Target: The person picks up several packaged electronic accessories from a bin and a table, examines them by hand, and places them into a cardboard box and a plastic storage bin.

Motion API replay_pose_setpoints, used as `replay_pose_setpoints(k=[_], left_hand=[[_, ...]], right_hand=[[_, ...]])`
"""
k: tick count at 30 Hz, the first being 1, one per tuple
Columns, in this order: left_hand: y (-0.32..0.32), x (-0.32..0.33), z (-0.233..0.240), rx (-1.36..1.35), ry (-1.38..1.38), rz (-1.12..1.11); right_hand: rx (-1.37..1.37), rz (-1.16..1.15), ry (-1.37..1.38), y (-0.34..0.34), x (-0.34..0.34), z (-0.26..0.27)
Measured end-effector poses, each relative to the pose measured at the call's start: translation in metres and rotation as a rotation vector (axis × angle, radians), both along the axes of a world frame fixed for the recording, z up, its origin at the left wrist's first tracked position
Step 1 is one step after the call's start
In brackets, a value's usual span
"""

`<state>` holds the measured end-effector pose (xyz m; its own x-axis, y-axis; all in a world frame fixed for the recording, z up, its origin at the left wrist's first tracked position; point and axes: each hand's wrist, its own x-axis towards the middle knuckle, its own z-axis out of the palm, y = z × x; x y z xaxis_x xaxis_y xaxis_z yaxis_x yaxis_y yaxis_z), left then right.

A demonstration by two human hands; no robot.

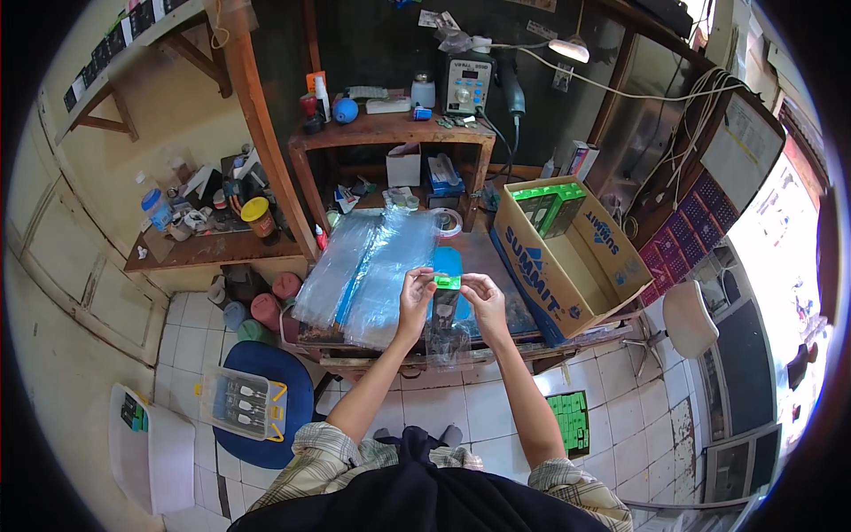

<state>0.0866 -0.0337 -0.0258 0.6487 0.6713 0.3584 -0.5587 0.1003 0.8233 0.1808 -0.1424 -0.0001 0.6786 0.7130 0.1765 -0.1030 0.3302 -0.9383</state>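
Between my two hands, over the front edge of the workbench, is a small black box with a bright green end (447, 282). My left hand (417, 299) pinches the green end on its left side, and my right hand (485, 302) has its fingertips at the right side. Clear plastic film (449, 346) hangs around the box's lower part. Left of my hands, stacks of clear plastic sleeves (385, 286) lie on the bench. To the right stands an open cardboard carton (542, 279), with green and black boxes (548, 203) at its far end.
A wooden shelf (399, 128) behind the bench holds a hot-air rework station (467, 83) and a blue rubber bulb (345, 111). At the left, a blue chair (292, 379) bears a clear plastic bin (219, 392). More green boxes (568, 419) sit on the floor at the right.
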Motion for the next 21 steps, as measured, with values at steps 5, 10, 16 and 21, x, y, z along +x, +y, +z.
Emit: replay_pose_setpoints(k=[5,10,16,21], left_hand=[[0.0,0.003,0.004,-0.033,0.031,0.041],[0.009,0.002,0.028,-0.083,0.089,-0.034],[0.015,0.001,0.106,-0.038,-0.03,-0.07],[0.013,-0.005,0.132,0.073,-0.164,-0.122]], right_hand=[[0.077,-0.017,0.021,0.005,0.002,-0.008],[0.093,-0.078,-0.034,0.005,0.0,0.023],[0.205,-0.144,-0.182,0.006,-0.003,0.092],[0.318,-0.169,-0.301,0.006,-0.017,0.14]])
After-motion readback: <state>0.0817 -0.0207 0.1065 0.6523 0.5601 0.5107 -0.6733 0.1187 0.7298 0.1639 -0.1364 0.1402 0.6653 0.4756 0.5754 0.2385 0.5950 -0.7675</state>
